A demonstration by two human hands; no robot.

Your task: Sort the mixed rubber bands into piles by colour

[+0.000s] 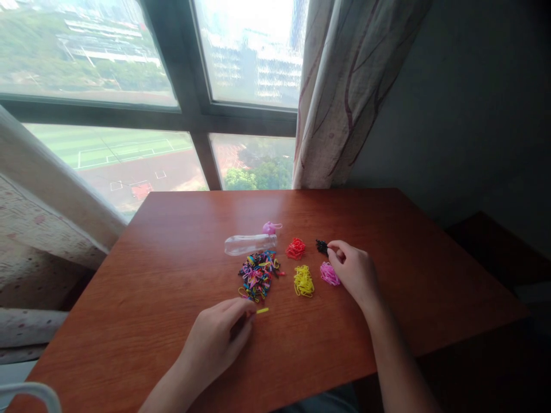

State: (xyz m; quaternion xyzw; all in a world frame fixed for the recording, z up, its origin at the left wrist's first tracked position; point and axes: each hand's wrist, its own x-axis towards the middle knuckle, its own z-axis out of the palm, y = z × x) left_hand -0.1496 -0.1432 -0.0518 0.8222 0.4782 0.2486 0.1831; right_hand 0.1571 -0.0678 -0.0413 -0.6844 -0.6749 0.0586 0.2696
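Observation:
A mixed heap of coloured rubber bands (257, 274) lies mid-table. Beside it sit sorted little piles: red (295, 248), yellow (303, 281), pink (329, 273) and black (321, 246). My left hand (217, 338) rests on the table below the mixed heap, fingers pinched on a yellow band (262, 310). My right hand (353, 269) reaches toward the black pile, thumb and forefinger pinched together at its edge, above the pink pile. A clear plastic bottle (248, 244) lies on its side behind the heap, with its pink cap (270, 228) next to it.
The brown wooden table (172, 275) stands against a large window (172, 86) with a patterned curtain (344, 97) at the right. A cushioned seat is at the left, a dark wall at the right.

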